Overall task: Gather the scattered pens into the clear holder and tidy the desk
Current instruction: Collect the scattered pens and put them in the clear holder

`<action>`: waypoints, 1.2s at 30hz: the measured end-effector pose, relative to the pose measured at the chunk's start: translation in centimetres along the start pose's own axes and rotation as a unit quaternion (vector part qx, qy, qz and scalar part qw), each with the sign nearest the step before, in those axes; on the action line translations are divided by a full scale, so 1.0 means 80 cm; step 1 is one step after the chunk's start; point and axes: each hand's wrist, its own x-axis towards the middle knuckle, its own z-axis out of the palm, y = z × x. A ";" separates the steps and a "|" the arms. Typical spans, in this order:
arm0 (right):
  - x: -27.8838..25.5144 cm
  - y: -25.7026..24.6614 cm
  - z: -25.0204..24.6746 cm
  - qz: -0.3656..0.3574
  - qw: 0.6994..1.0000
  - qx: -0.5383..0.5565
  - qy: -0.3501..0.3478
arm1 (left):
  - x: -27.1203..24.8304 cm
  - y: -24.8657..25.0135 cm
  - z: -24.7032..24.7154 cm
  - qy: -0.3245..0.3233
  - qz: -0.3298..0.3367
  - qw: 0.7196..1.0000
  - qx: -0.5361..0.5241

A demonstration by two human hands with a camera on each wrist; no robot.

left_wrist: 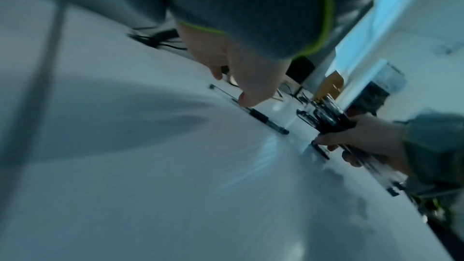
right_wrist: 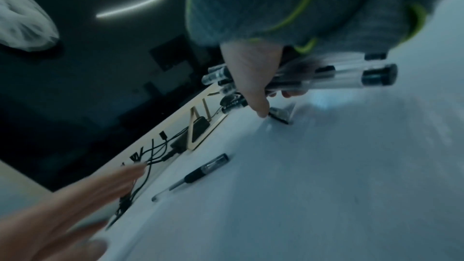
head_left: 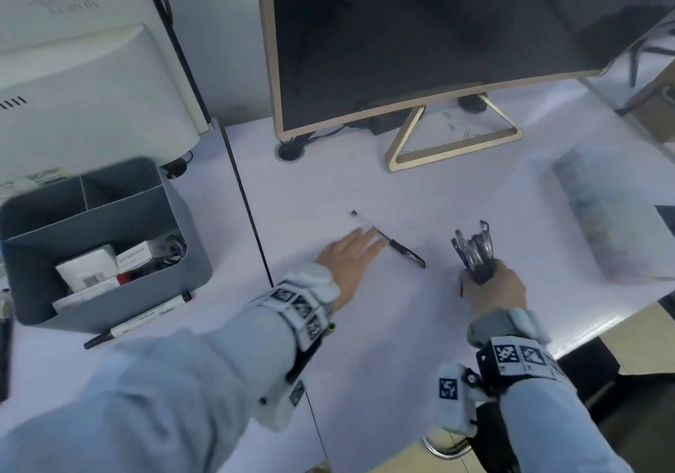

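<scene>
- Fingers of left hand: straight, loosely spread, tips at loose pen, left of pen bundle.
- Right hand: curled round pen bundle, upright on desk.
- Loose pen: likely light, stiff, smooth, prone to roll; pinch mid-barrel.

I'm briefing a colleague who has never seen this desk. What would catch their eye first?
Probably the bundle of pens gripped upright in the right hand, right of centre on the white desk. Next, the left hand, fingers straight, reaching to a single pen lying flat mid-desk. Behind them stands a dark monitor; at far left sits a grey organiser box.
</scene>
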 end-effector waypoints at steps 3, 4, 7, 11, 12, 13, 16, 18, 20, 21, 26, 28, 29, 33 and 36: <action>-0.013 0.000 0.003 -0.007 0.999 -0.015 -0.040 | 0.030 0.018 0.006 -0.013 0.016 0.998 0.065; -0.022 0.000 0.000 -0.026 0.998 -0.016 -0.053 | 0.037 0.022 0.008 -0.013 0.008 0.997 0.079; -0.041 0.014 -0.010 -0.049 0.997 -0.010 -0.063 | 0.043 0.039 0.013 -0.013 0.001 0.996 0.093; -0.073 0.044 -0.030 -0.009 0.996 0.067 -0.052 | 0.017 0.085 0.024 -0.033 0.062 0.997 0.039; -0.080 0.053 -0.035 0.002 0.994 0.090 -0.055 | 0.008 0.095 0.029 -0.037 0.063 0.997 0.009; -0.088 0.059 -0.040 0.005 0.992 0.111 -0.061 | -0.002 0.100 0.034 -0.041 0.063 0.997 -0.016; -0.104 0.069 -0.046 -0.009 0.984 0.154 -0.085 | -0.025 0.103 0.053 -0.057 0.046 0.996 -0.048; -0.113 0.061 -0.039 -0.037 0.982 0.151 -0.104 | -0.039 0.091 0.062 -0.066 0.002 0.995 -0.070; -0.120 0.056 -0.027 -0.065 0.982 0.129 -0.118 | -0.051 0.074 0.065 -0.045 -0.034 0.994 -0.092; -0.122 0.054 -0.021 -0.080 0.983 0.114 -0.121 | -0.056 0.065 0.067 -0.034 -0.033 0.994 -0.094; -0.120 0.048 0.009 -0.177 0.957 -0.122 -0.195 | -0.076 0.011 0.075 -0.006 -0.067 0.990 -0.120; -0.113 0.050 0.008 -0.197 0.940 -0.189 -0.205 | -0.080 -0.001 0.077 0.003 -0.090 0.987 -0.130; -0.107 0.054 0.004 -0.195 0.940 -0.195 -0.202 | -0.080 -0.002 0.076 0.006 -0.097 0.987 -0.130; -0.086 0.064 -0.013 -0.154 0.969 -0.084 -0.172 | -0.071 0.003 0.074 0.031 -0.102 0.986 -0.127; -0.074 0.051 -0.016 -0.154 0.976 0.013 -0.152 | -0.054 -0.006 0.055 0.054 -0.114 0.983 -0.137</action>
